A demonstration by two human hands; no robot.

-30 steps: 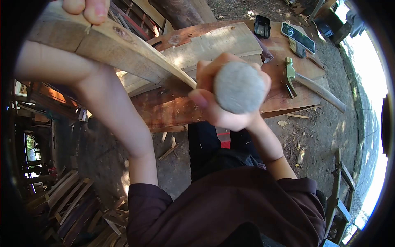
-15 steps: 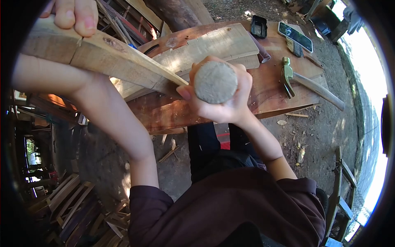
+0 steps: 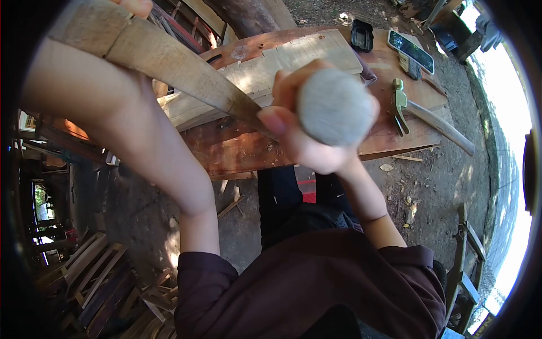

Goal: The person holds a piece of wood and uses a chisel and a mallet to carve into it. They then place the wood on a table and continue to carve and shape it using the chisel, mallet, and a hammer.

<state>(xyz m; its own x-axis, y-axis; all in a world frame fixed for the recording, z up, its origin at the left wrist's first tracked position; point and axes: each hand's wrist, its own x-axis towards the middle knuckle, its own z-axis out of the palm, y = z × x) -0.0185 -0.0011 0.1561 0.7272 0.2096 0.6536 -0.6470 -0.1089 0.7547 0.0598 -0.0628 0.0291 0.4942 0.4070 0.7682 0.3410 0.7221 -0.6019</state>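
My right hand [image 3: 307, 148] grips a round-ended tool [image 3: 337, 107] farther right than before, while I cannot tell whether my left hand [image 3: 139, 6] grips.

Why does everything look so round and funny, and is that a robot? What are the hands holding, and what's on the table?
No robot here! These are a person's own bare hands. One camera, worn on the head, took every picture, looking forward and down. The view bends near the edges, which look dark.

The left hand seems to hold a thick, curved, light-brown piece of wood: fingertips show at its edge, but the rest is out of view. The right hand grips a grey, round-ended thing; seen end-on, I can't tell what it is.

On the reddish-brown wooden table lie pale flat wooden boards, a claw hammer with a wooden handle, a small black tray and a dark-screened phone.
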